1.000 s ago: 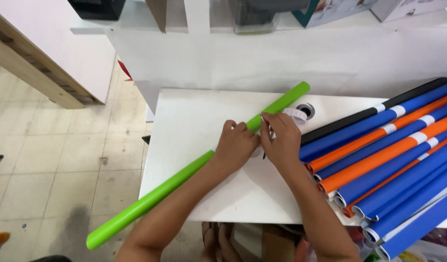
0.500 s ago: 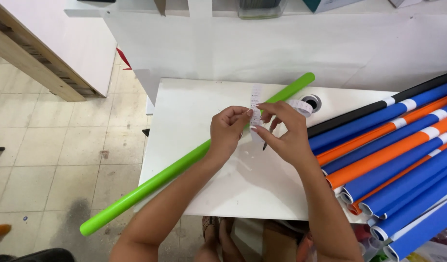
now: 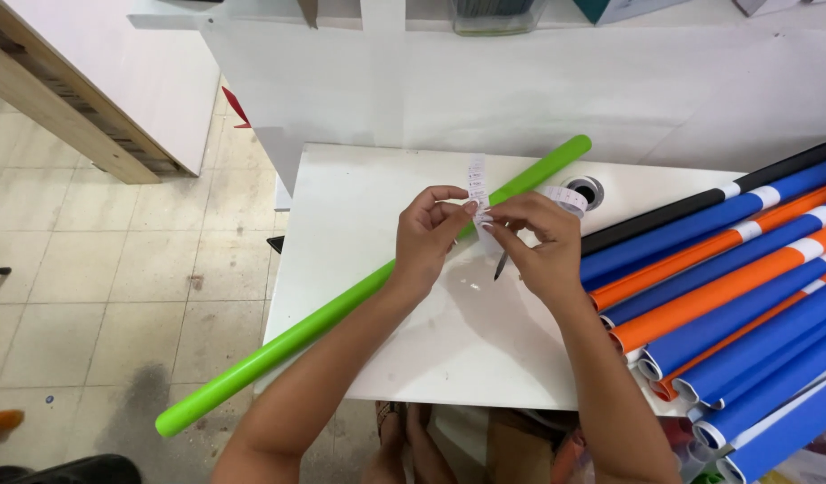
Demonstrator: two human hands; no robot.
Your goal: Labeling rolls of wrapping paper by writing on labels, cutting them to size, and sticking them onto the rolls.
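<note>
Fingertips of the left hand and right hand pinch a white label strip above the green roll, which lies diagonally on the white table, its lower end overhanging the front edge. Blue and orange rolls crowd the right side; the table's left part lies bare.

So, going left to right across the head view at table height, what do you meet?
Tiled floor → long bright-green paper roll → left hand → small white label strip → right hand → stacked blue and orange paper rolls.
</note>
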